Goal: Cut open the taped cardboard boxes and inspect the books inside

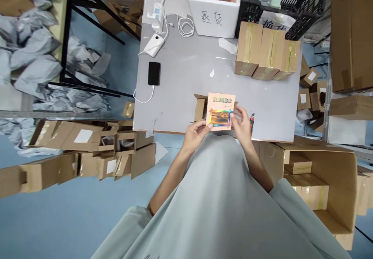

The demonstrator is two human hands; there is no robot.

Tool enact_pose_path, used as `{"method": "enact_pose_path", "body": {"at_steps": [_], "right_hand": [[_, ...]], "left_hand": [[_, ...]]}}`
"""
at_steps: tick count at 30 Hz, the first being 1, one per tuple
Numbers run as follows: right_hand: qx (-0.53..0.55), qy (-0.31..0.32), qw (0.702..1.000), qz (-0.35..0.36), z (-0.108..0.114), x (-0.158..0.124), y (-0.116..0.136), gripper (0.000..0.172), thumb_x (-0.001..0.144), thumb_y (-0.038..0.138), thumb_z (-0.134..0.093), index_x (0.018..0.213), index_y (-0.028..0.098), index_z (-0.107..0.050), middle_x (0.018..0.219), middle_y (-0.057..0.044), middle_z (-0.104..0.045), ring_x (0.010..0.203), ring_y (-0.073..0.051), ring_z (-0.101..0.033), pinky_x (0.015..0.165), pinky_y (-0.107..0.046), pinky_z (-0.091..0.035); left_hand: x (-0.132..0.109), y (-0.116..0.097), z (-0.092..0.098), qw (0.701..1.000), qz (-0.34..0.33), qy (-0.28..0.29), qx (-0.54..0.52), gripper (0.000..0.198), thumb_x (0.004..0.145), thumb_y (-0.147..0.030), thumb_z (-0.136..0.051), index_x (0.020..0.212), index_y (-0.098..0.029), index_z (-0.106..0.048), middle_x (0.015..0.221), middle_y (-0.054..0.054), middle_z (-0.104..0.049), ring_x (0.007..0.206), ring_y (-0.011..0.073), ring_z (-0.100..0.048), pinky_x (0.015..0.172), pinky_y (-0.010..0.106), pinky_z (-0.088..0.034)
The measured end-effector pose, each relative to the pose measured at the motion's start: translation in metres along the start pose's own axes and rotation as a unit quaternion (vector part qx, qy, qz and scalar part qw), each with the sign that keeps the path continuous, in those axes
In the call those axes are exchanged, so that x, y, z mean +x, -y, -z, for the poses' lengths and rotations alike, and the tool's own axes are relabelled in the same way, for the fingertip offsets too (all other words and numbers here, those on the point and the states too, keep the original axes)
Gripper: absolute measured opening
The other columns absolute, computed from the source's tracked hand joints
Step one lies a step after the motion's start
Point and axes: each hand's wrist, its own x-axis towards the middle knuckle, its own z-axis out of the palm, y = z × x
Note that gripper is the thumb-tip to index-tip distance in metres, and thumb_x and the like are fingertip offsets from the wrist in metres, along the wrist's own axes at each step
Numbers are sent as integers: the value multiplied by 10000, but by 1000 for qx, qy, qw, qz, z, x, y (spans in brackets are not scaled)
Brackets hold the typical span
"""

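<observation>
A square pinkish-orange booklet [221, 104], its cover printed with large lettering and a rainbow-edged picture, is held upright over the table's near edge. My left hand [196, 135] pinches its lower left corner, thumb on the front. At its right edge, my right hand [241, 126] grips with the thumb on the cover and the fingers curled behind. An opened small cardboard box [199, 110] lies behind the booklet, mostly hidden by it. Just right of my right hand is a red and black box cutter [252, 122].
Taped cartons [248, 49] stand in a row before a black crate [309, 8]. A white foam box [214, 18] holds more booklets. A black phone-like device [154, 73] lies plugged in at left. Cardboard boxes [87, 134] and a large open carton [340, 185] flank me.
</observation>
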Motion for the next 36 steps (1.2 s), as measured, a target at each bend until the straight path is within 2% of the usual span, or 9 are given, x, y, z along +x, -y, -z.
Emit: {"method": "enact_pose_path", "body": {"at_steps": [3,6,9,14,18,21,24,29,36], "right_hand": [[-89,-56,991,88,-7,-14,16,418,1067,630,-700,1357,336,-769,1486,-116,-743,1479,-334,-640,1245,-553,-566],[-113,39,989,90,-26,-22,28,325,1110,558,-660,1296,334,-805,1366,-100,-796,1238,-302,-760,1112,-495,-642],[-114,84,988,66,-53,-22,29,386,1046,590,-753,1325,325,-787,1376,-95,-798,1172,-286,-785,979,-438,-685],[-99,54,993,24,-94,-19,28,590,890,609,-914,1369,323,-722,1415,-77,-788,1131,-264,-801,888,-378,-696],[-58,19,998,2,-109,-12,26,442,972,619,-792,1262,294,-717,1117,-42,-847,922,-228,-811,777,-346,-678],[-18,15,1000,15,-110,-5,27,442,971,658,-765,1184,274,-726,1112,-74,-857,978,-260,-825,845,-388,-683],[-1,27,999,20,-108,-2,32,471,943,686,-795,1173,279,-741,1189,-97,-861,1118,-299,-822,1003,-464,-672],[-15,21,1000,3,-113,-5,32,500,942,716,-783,1202,289,-756,1203,-92,-863,1177,-308,-811,1070,-499,-648],[-42,-67,997,22,-131,-6,19,545,946,695,-780,1282,270,-720,1307,-135,-816,1181,-302,-796,1064,-494,-647]], "left_hand": [[0,-3,7,999,-28,-41,17,528,863,-748,-884,928,-225,-842,994,69,-812,973,255,-753,925,394,-616],[1,-6,15,997,-46,-63,20,477,906,-703,-863,987,-233,-855,1020,69,-812,1004,252,-748,939,389,-604],[1,-9,23,991,-87,-79,61,415,963,-652,-815,958,-238,-843,999,68,-806,977,247,-739,910,384,-602],[-6,-11,40,943,-207,-97,241,252,1018,-495,-771,944,-265,-842,974,92,-802,918,263,-722,907,423,-583],[-6,-17,65,925,-252,-46,280,334,908,-554,-901,1106,-288,-868,1107,124,-823,1036,322,-757,986,477,-589],[2,-25,89,939,-243,-69,235,548,881,-629,-916,1287,-271,-829,1244,140,-798,1093,318,-750,1011,476,-603],[18,-32,111,972,-170,-81,139,614,937,-677,-849,1361,-238,-787,1330,148,-771,1036,260,-740,926,419,-616],[41,-38,123,996,-38,72,-20,556,898,-750,-853,1011,-206,-848,1009,99,-818,965,263,-749,887,394,-626],[46,-37,119,996,-78,25,-28,497,862,-716,-893,868,-224,-823,852,37,-729,767,181,-629,728,331,-545]]}}
